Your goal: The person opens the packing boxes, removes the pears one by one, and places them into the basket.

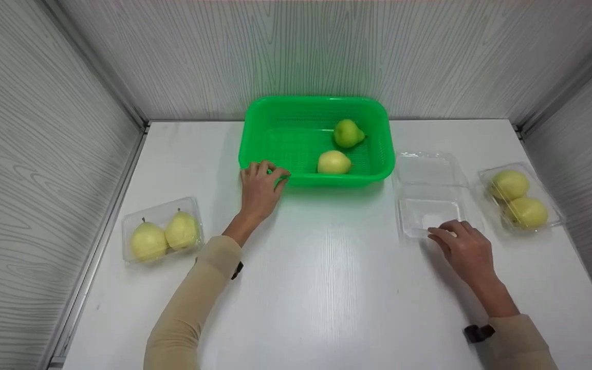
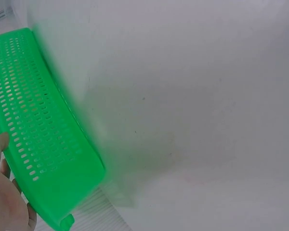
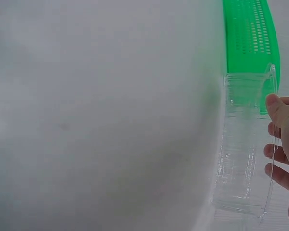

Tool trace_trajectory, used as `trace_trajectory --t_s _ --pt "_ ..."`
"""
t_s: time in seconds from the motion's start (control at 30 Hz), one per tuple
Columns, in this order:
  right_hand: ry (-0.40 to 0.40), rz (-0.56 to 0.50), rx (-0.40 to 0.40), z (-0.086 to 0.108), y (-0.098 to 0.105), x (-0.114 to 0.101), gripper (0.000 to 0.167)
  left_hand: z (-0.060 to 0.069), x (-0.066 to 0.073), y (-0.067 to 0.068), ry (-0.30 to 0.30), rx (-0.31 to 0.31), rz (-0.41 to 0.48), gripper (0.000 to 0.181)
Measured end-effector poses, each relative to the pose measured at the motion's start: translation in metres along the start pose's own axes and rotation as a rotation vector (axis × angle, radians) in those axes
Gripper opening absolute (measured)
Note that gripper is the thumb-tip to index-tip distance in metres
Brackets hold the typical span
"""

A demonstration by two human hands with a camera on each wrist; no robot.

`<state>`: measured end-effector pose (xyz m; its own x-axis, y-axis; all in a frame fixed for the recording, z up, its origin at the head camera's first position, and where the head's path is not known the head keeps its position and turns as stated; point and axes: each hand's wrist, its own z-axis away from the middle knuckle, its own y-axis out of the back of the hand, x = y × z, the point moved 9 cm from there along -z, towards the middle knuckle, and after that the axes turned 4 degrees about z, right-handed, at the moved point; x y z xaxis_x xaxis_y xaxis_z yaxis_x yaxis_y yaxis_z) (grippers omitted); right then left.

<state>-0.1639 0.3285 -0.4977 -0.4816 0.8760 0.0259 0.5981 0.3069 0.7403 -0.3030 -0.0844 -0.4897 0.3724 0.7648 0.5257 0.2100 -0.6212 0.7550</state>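
Observation:
A green basket (image 1: 316,181) stands at the back of the table, holding a green pear (image 1: 347,133) and a paler pear (image 1: 333,162) in its right half. The left hand (image 1: 260,191) grips its front rim near the left corner; the left wrist view shows that hand (image 2: 8,192) at the edge of the basket (image 2: 62,192). To the right of the basket lies an opened clear plastic box (image 1: 429,198) with nothing in it. The right hand (image 1: 463,252) pinches its near edge, thumb and fingers on the clear rim; in the right wrist view the hand (image 3: 286,139) holds the box (image 3: 238,159).
A closed clear box (image 1: 162,231) with two pale pears lies at the left of the white table (image 1: 316,308). Another clear box (image 1: 519,198) with two pears is at the far right. Wood-patterned panels (image 1: 316,51) stand around the table's back and sides.

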Motion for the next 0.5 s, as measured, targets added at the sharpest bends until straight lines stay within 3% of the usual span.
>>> trace_trajectory --t_s 0.5 --pt "-0.023 -0.011 -0.054 -0.023 -0.022 0.024 0.018 0.0 0.002 0.002 -0.007 0.014 0.017 0.012"
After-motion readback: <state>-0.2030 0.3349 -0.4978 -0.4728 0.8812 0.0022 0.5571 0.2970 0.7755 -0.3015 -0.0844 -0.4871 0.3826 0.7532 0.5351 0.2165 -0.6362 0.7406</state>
